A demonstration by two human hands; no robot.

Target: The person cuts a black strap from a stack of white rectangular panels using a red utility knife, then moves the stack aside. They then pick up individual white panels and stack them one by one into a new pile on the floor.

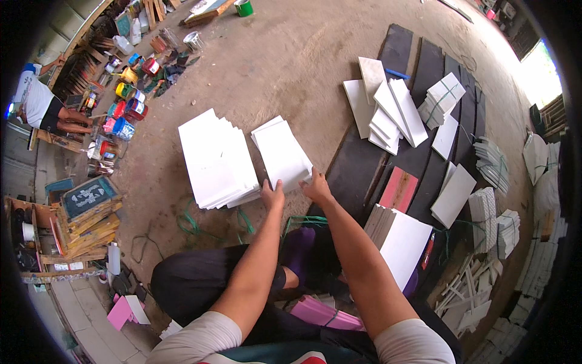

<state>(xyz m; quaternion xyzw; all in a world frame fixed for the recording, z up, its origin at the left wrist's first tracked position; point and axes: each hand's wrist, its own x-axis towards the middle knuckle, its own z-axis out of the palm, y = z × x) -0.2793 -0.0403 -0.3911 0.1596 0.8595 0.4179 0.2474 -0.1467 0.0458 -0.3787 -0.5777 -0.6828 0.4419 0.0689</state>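
A large stack of flat white rectangular sheets (217, 161) lies in front of me, its layers stepped and uneven. Just to its right, across a narrow gap, is a smaller stack of smooth white rectangular sheets (281, 151), slightly skewed at its far left corner. My left fingers (279, 185) touch its near edge, on the side toward the large stack; I can't tell whether they grip. My right fingers (316, 177), farther from the large stack, pinch its near right corner.

The large stack sits over a dusty brown floor (242, 73). Far to its left is a person in a white top (43, 100), then a pile of yellowish wooden frames (91, 227) and, closer to it, colourful round paint cans (137, 109). Green plastic cord (191, 225) curls on its near side. To its right, long flat black strips (351, 164) carry scattered off-white boards (400, 109) and a pink rectangular board (391, 184); farthest right of it are pale bundles tied with green cord (492, 165) and a bright opening (541, 67).
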